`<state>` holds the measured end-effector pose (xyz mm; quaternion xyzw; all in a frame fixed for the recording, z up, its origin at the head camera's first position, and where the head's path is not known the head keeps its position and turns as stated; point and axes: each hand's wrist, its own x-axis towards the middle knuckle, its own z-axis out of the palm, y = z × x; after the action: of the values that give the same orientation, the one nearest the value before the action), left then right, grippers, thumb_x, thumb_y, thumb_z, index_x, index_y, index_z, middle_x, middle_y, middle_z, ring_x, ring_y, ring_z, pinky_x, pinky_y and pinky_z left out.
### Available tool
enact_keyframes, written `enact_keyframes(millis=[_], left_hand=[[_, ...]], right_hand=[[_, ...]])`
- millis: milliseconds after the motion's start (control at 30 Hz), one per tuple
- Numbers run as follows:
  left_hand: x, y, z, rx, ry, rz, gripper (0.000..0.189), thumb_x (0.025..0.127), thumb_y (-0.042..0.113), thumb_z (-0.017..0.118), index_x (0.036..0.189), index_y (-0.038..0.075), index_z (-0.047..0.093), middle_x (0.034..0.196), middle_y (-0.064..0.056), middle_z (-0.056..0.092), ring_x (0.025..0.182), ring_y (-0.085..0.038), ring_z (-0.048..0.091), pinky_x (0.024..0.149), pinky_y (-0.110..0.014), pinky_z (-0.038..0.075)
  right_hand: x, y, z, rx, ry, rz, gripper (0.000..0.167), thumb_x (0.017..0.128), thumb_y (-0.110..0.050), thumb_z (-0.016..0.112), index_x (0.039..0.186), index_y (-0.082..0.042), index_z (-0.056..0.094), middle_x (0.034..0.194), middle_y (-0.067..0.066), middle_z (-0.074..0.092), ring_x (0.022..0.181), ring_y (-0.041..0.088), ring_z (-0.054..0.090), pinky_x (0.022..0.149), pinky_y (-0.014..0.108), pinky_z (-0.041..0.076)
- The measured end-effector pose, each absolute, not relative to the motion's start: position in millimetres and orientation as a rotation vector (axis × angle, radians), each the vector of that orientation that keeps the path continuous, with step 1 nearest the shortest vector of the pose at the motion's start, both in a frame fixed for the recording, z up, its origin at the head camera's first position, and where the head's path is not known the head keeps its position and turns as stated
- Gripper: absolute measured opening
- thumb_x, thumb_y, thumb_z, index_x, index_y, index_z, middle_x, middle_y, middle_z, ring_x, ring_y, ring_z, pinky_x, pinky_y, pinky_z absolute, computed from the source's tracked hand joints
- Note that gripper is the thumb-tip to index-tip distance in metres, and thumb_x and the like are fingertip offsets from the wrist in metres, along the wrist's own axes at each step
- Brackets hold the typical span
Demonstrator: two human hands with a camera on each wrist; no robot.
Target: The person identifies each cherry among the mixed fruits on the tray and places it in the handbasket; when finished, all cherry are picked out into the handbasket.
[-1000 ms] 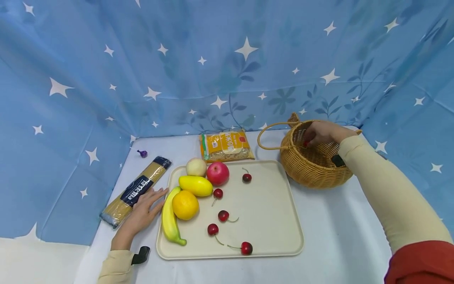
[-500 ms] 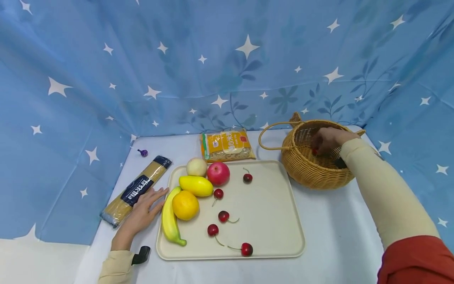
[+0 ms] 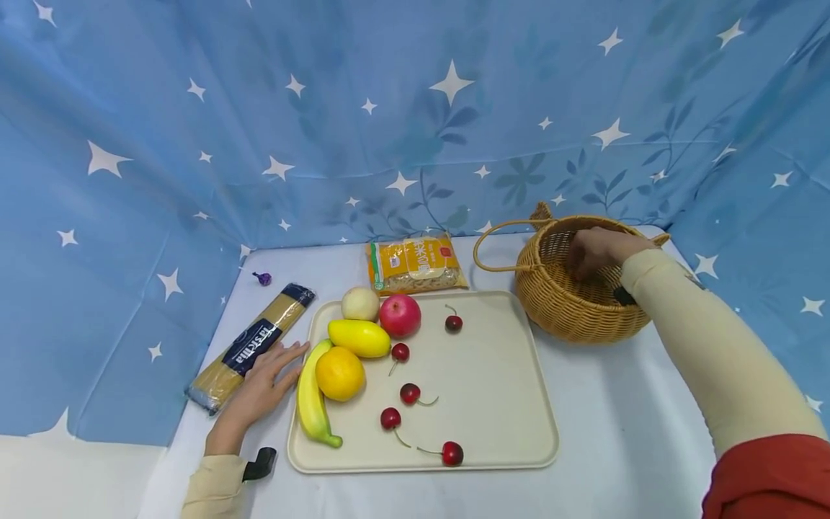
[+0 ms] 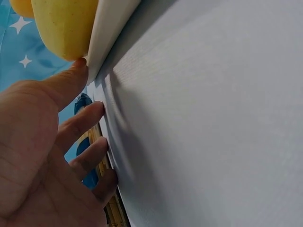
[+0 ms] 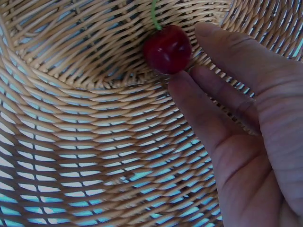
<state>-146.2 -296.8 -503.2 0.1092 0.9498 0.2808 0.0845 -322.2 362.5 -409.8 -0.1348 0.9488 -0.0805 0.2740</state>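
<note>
Grasp of your right hand [image 3: 603,249] appears released, thumb [image 5: 239,51] apart from the glossy, round, dark-red cherry [image 5: 168,51] inside the bowl-shaped brown wicker basket [image 3: 577,317]. Withdrawing low could catch your cream sleeve [image 3: 716,353] on its rim, tipping it.

A glossy dark-red, green-stemmed cherry [image 5: 166,49] is inside the upright wicker basket [image 3: 573,313]; whether it touches bottom is unclear.

1. Cherry [image 5: 168,49] in the basket [image 3: 577,317]: hidden in the head view.
2. Its stem [image 5: 155,14]: cut off by the right wrist view's top edge.
3. Pasta packet [image 3: 251,344], left wrist view: partly hidden behind the left grip [image 4: 42,127].
4. Purple item [image 3: 262,279] near the table's [image 3: 616,440] back left corner: too small to identify.
</note>
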Motion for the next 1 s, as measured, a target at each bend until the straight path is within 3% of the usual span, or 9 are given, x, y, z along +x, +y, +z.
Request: enact_keyframes(millis=[267,467,667,1000], left_hand=[[-144,-297,-504,0.316,2.826,0.823,0.048,0.113,0.031,0.056,0.160,0.021,0.053,0.168,-0.020,0.045,0.162,-0.052,0.021,0.120,-0.085,0.018],[-144,-296,-500,0.327,2.829,0.811,0.048,0.113,0.032,0.056,0.160,0.021,0.052,0.168,-0.020,0.045,0.162,-0.052,0.022,0.121,-0.083,0.020],[-145,-297,-501,0.300,2.813,0.789,0.050,0.113,0.034,0.055,0.161,0.022,0.050,0.170,-0.019,0.043,0.162,-0.051,0.021,0.121,-0.083,0.021],[-144,-295,-499,0.318,2.822,0.800,0.049,0.113,0.032,0.057,0.160,0.022,0.052,0.169,-0.018,0.045,0.162,-0.050,0.022,0.121,-0.083,0.019]], right_hand=[[-320,351,-396,-0.552,2.573,-0.156,0.028,0.094,-0.015,0.082,0.115,0.002,0.079,0.105,0.016,0.081,0.093,0.029,0.077,0.084,0.049,0.065],[-315,354,-383,-0.777,2.702,-0.143,0.023,0.087,-0.012,0.086,0.105,0.001,0.080,0.097,0.012,0.080,0.088,0.029,0.074,0.081,0.052,0.062],[-309,349,-359,-0.830,2.720,-0.210,0.026,0.088,-0.007,0.081,0.110,0.006,0.077,0.097,0.014,0.079,0.088,0.027,0.073,0.083,0.049,0.063],[-294,348,-335,-0.850,2.755,-0.249,0.028,0.089,-0.012,0.085,0.111,0.003,0.079,0.101,0.014,0.081,0.086,0.022,0.075,0.083,0.045,0.065]])
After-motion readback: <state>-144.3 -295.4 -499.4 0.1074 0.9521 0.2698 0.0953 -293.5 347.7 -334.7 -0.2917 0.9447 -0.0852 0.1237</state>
